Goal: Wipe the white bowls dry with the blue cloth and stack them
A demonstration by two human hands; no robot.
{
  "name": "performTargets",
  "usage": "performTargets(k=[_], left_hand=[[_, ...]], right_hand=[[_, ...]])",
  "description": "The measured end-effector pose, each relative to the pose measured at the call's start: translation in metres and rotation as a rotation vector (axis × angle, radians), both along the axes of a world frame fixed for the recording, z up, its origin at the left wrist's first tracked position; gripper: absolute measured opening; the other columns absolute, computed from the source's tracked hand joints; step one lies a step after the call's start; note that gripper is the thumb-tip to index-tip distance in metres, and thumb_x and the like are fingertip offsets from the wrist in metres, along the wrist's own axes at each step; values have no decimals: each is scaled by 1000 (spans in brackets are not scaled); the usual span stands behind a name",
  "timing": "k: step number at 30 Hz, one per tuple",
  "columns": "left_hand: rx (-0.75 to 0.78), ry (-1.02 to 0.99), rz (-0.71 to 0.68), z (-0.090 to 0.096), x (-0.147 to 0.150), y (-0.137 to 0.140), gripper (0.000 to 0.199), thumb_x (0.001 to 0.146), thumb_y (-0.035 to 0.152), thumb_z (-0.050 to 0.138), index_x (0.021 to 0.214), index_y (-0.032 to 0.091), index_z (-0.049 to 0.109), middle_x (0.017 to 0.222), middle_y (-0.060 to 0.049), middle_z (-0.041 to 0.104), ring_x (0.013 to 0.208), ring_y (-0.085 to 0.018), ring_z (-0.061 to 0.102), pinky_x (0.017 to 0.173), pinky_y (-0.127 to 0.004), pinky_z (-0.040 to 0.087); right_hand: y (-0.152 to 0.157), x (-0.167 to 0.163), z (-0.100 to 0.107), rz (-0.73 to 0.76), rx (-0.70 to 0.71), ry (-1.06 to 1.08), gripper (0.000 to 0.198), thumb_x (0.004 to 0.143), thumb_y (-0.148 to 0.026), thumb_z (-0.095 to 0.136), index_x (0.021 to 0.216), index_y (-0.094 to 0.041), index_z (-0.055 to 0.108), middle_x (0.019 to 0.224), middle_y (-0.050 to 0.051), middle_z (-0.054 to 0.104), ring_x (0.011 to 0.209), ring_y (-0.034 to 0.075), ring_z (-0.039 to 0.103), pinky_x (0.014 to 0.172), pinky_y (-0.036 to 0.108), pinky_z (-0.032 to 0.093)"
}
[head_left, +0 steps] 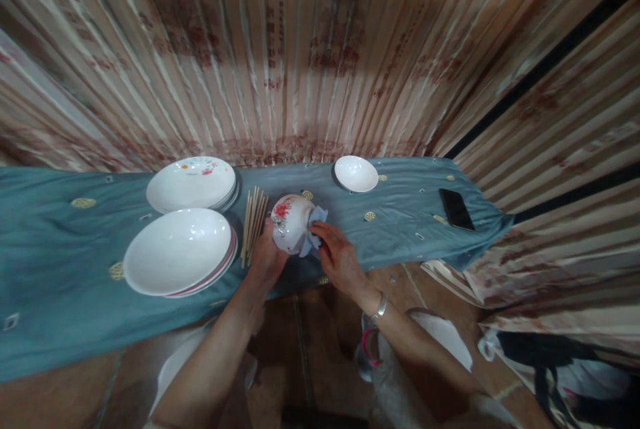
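A white bowl with red flowers point(291, 223) is tilted on its side above the near edge of the cloth-covered table. My left hand point(269, 252) is closed on the bowl's left side. With its fingers pinched, my right hand point(341, 257) presses a light blue cloth point(313, 232) against the bowl's right side. Just left of the bowl lie several wooden chopsticks point(254, 222), side by side. Another white bowl point(357, 173) stands upright farther back, to the right.
Two stacks of plates fill the left part: a flowered plate point(193, 182) tops the rear stack, a plain white plate point(177, 252) the front one. A black phone point(456, 209) lies on the teal tablecloth point(400, 215) at right. A pleated curtain point(310, 55) hangs behind.
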State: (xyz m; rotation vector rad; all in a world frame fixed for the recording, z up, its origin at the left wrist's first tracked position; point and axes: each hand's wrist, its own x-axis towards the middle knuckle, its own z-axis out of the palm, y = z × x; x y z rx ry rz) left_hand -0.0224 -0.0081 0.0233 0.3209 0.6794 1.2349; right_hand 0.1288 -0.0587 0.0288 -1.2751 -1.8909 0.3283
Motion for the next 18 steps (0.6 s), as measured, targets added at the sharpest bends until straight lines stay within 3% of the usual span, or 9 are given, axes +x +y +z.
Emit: performTargets(k=[4, 10, 14, 18], left_hand=[[58, 43, -10, 0, 1, 2, 42, 96, 47, 45, 115, 15, 64, 121, -13, 70, 126, -27, 56, 107, -41, 43], [34, 68, 44, 3, 9, -4, 41, 98, 40, 41, 116, 11, 64, 118, -15, 71, 124, -26, 58, 110, -42, 39], [22, 67, 48, 4, 12, -5, 42, 99, 41, 40, 109, 11, 67, 109, -14, 74, 118, -24, 62, 107, -40, 42], [28, 77, 60, 5, 9, -2, 38, 97, 39, 44, 103, 12, 68, 100, -12, 76, 110, -24, 66, 103, -39, 45]], right_hand=[[3, 9, -3, -34, 33, -77, 45, 82, -4, 42, 121, -16, 61, 123, 14, 65, 120, 24, 57, 106, 46, 48], [8, 8, -3, -55, 25, 15, 55, 85, -4, 40, 135, -19, 52, 138, 13, 57, 133, 22, 49, 114, 46, 40], [5, -2, 4, -21, 1, 129, 52, 89, -6, 38, 137, -21, 51, 140, 10, 56, 135, 19, 48, 115, 42, 40], [0, -9, 9, 41, 60, 43, 52, 90, -5, 39, 139, -20, 49, 140, 12, 55, 135, 19, 47, 115, 41, 41]])
